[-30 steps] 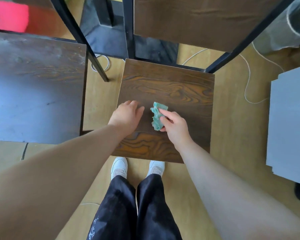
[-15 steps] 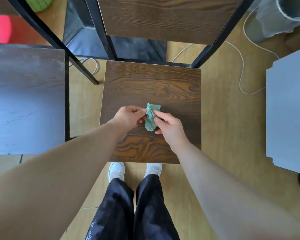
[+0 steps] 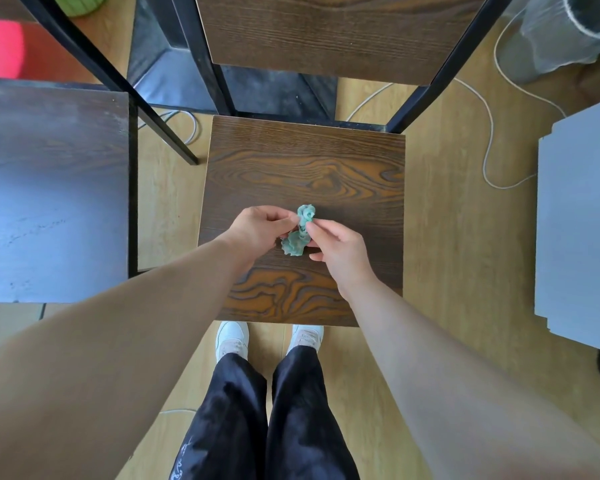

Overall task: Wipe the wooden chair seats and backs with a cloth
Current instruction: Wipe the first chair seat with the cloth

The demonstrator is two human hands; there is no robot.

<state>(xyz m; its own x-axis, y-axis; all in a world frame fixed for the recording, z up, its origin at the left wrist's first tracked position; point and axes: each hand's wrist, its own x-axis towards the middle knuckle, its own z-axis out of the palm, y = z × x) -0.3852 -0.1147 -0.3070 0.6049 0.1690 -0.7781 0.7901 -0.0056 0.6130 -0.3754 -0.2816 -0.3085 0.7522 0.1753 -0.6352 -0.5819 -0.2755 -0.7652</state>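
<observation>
The left hand (image 3: 257, 230) and the right hand (image 3: 340, 249) meet over the middle of the wooden chair seat (image 3: 309, 161), and both grip the small crumpled green cloth (image 3: 297, 237). The left hand's curled fingers pinch it from the left. The right hand's thumb and forefinger pinch it from the right, with the other fingers loosely bent beneath. The cloth is bunched into a narrow twist: one lump stands above the fingertips on the far side, and a wider lump hangs on the near side. Whether its lower part touches the seat cannot be told.

The seat shows bold dark grain and sits in a black metal frame. The chair back (image 3: 326, 32), of the same wood, stands at its far edge between two black uprights. At the seat's near edge are white shoes (image 3: 232, 339) and black trousers (image 3: 257, 427).

To the left, just beside this chair, is a second chair seat (image 3: 49, 188), darker and dull with specks. To the right, apart from the chair, lies a grey panel (image 3: 582, 220). A white cable (image 3: 489, 133) loops over the wooden floor (image 3: 458, 254) between them. Far right stands a clear plastic bag (image 3: 561, 32), and far left a pink object (image 3: 0, 46) and a green object (image 3: 78, 3).
</observation>
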